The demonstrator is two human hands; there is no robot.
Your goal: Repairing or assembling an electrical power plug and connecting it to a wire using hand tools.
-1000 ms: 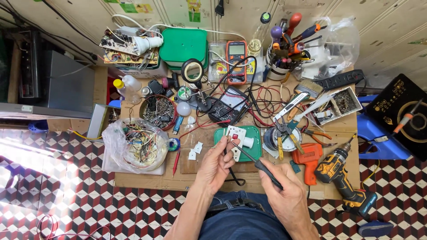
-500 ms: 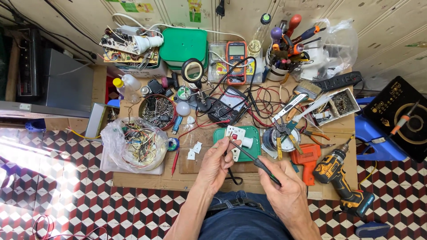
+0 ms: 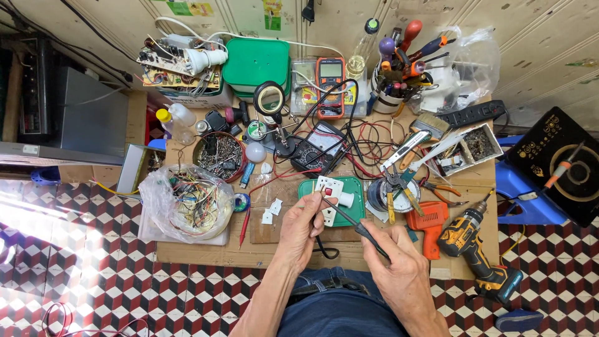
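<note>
- While I'm looking straight down at this crowded workbench (image 3: 206, 249), my left hand (image 3: 304, 224) has its fingers pinched together on the near edge of a small white switch plate (image 3: 329, 190) with a red button.
- That plate sits on a green mat (image 3: 352, 215) about mid-bench, just ahead of me; whether it's lying flat on the mat or lifted a bit, I can't tell.
- My right hand (image 3: 402, 274) is closed around a dark-handled soldering iron (image 3: 355, 223), pen-style.
- Its long axis runs diagonally: handle low and right in my fist, tip pointing up and left, ending right by the plate next to my left fingertips.
- Labels and packages: two green paper stickers (image 3: 187, 7) are stuck on the pale wall at the top, one wide on the left, one taller with some yellow near the middle.
- A green square lidded box (image 3: 256, 62) sits at the back of the bench, with a white box of circuit boards (image 3: 181, 65) just to its left.
- Right of the green box there's an orange meter (image 3: 329, 84) lying on a yellow-and-clear pack.
- A clear plastic bag (image 3: 187, 203) stuffed with coloured wires is on the left, near my left forearm.
- A yellow and black drill (image 3: 468, 240) lies at the right edge, beside an orange tool (image 3: 430, 224).
</note>
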